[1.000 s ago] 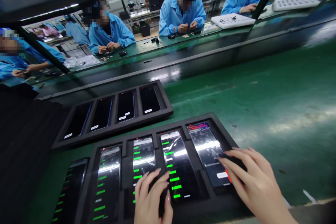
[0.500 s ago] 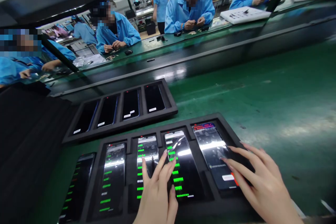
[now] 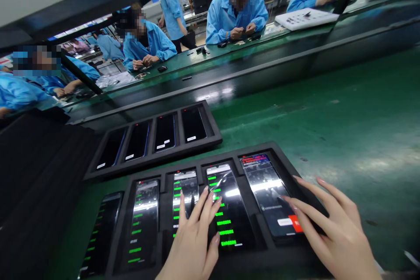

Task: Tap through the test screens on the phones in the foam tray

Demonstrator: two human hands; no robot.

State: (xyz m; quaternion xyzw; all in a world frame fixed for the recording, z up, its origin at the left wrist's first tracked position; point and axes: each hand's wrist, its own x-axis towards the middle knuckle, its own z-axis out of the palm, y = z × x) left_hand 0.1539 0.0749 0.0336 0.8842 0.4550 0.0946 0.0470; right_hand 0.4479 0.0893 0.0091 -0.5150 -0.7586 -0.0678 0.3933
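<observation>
A black foam tray (image 3: 229, 261) close to me holds several lit phones. My left hand (image 3: 195, 240) lies open across two middle phones (image 3: 226, 210), whose screens show green lines of text; its fingertips touch the glass. My right hand (image 3: 334, 232) is open with fingers spread over the right edge of the rightmost phone (image 3: 267, 192), which shows a dark screen with a red button near my index finger. Another lit phone (image 3: 101, 232) lies to the left, outside the tray.
A second black tray (image 3: 154, 157) with several dark phones lies behind the near one on the green belt (image 3: 328, 127). Black foam sheets (image 3: 36, 170) are stacked at the left. Across the line, people in blue coats work at a bench with white trays (image 3: 306, 18).
My left hand has uncurled and slid up, its fingers now stretched over the middle phones. My right hand has shifted slightly right and down. The view has drifted a little.
</observation>
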